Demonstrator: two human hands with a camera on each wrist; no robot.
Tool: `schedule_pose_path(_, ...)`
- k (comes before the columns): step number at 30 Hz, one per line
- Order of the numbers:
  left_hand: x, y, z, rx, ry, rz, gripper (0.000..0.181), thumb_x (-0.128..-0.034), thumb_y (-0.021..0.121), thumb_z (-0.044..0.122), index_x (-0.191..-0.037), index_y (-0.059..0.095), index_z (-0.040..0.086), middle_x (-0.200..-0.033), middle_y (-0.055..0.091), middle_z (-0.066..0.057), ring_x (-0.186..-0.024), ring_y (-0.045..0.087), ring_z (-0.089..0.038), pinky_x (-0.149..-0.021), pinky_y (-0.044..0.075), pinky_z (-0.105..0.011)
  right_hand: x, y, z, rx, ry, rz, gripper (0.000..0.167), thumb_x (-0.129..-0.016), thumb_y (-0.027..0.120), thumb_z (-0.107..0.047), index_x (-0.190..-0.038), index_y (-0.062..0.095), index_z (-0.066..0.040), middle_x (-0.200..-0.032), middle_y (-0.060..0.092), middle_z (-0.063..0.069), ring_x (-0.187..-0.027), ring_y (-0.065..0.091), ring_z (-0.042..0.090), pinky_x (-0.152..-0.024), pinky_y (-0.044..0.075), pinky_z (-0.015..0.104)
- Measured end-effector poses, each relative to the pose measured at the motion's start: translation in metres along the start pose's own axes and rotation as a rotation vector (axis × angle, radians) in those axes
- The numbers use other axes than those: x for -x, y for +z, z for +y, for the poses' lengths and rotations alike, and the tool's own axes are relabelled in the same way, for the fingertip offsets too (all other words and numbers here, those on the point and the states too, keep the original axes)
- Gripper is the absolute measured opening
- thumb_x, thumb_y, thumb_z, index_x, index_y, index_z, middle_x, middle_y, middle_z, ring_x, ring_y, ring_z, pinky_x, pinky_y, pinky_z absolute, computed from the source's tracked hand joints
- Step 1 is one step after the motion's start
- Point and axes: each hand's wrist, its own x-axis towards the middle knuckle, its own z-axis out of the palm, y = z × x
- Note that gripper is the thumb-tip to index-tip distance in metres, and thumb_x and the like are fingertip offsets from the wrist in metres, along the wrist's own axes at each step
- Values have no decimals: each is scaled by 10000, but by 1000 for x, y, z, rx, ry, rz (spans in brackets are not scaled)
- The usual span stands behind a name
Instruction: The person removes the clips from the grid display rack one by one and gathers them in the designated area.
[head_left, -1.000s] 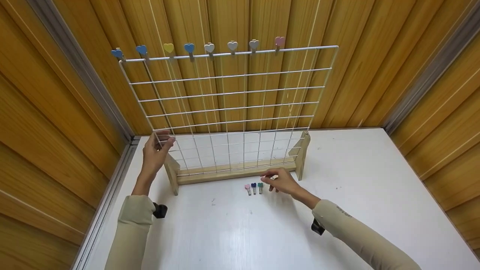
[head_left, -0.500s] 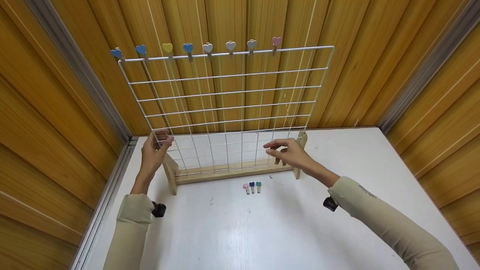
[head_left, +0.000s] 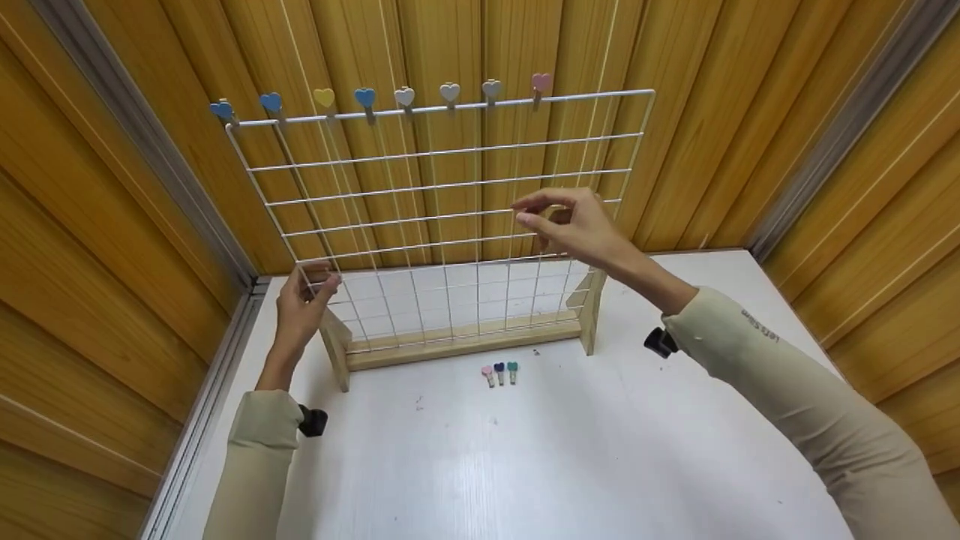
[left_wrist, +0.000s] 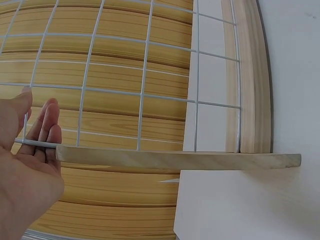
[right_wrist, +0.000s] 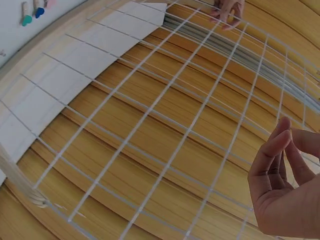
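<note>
A white wire grid panel point(head_left: 478, 184) stands upright in a wooden base point(head_left: 465, 346). Along its top rail sit several heart-topped clips in blue, yellow, white, grey and pink; the pink clip point(head_left: 541, 84) is the rightmost. My left hand point(head_left: 301, 306) grips the grid's left edge just above the base's side post, thumb in front and fingers behind. In front of the grid's right half is my right hand point(head_left: 574, 223), thumb and index fingertips brought together. Whether something small lies between them is hidden. Pink, dark blue and green clips point(head_left: 512, 373) lie on the table before the base.
The white table point(head_left: 465, 465) runs up to wood-patterned panels point(head_left: 690, 150) behind and on both sides. A metal rail point(head_left: 225, 375) follows the left edge. Dark wrist devices point(head_left: 660, 343) sit at both sleeves.
My right hand has risen from beside the three loose clips to mid-height of the grid. My left hand keeps its place on the grid's edge. The head view has shifted slightly.
</note>
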Motion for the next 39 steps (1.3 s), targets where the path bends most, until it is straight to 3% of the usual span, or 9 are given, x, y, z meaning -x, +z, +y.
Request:
schedule_pose_path(6, -5, 4, -2, -5, 1, 2, 386, -1013, 659, 257, -1342, 556, 85, -1173, 670, -98, -915, 632, -10, -827, 490, -160, -16, -12, -30, -62, -36, 105, 257, -995, 663, -96, -1220, 700, 21, -1063, 732, 91, -560, 606, 52, -500, 448, 163)
schedule_pose_path(11, -6, 8, -2, -19, -20, -10, 423, -1012, 657, 298, -1359, 549, 82, -1196, 671, -99, -951, 643, -56, -845, 488, -167, -32, -25, -49, -117, -83, 276, 227, -978, 680, -74, -1181, 710, 22, -990, 689, -14, -567, 596, 64, -493, 442, 155)
schedule_pose_path(15, -5, 9, -2, -19, -32, -8, 418, -1011, 658, 305, -1355, 549, 95, -1195, 665, -79, -965, 641, -65, -864, 493, -182, -47, -32, -55, -51, -161, 439, 248, -959, 702, -70, -1199, 707, -8, -1072, 641, -24, -644, 613, 85, -512, 468, 162)
schedule_pose_path(17, -5, 9, -2, -15, -33, -7, 416, -1012, 656, 301, -1357, 547, 96, -1205, 661, -94, -967, 637, -59, -868, 489, -181, -55, -34, -54, -27, -174, 480, 319, -957, 710, -86, -1269, 673, -29, -1166, 610, 5, -704, 637, 96, -533, 494, 166)
schedule_pose_path(21, -6, 9, -2, -11, -30, -7, 431, -1011, 656, 309, -1365, 542, 91, -1229, 657, -123, -970, 636, -42, -869, 477, -165, -65, -33, -47, -106, -134, 467, 383, -994, 663, -109, -1371, 608, -72, -1281, 603, 60, -722, 672, 101, -530, 512, 179)
schedule_pose_path(28, -5, 8, -2, -11, -18, -3, 400, -1008, 666, 275, -1347, 559, 93, -1168, 672, -57, -920, 630, -1, -845, 483, -168, -70, -30, -30, -246, -119, 450, 275, -1018, 632, -146, -1235, 710, 3, -1034, 672, 12, -524, 641, 77, -499, 491, 168)
schedule_pose_path(39, -2, 1, 1, -11, -33, -11, 442, -1016, 647, 304, -1387, 531, 94, -1253, 641, -111, -989, 629, -59, -870, 486, -154, -75, -31, -36, -437, -94, 348, 313, -980, 680, -107, -1284, 686, -38, -1046, 686, 51, -488, 626, 118, -488, 509, 205)
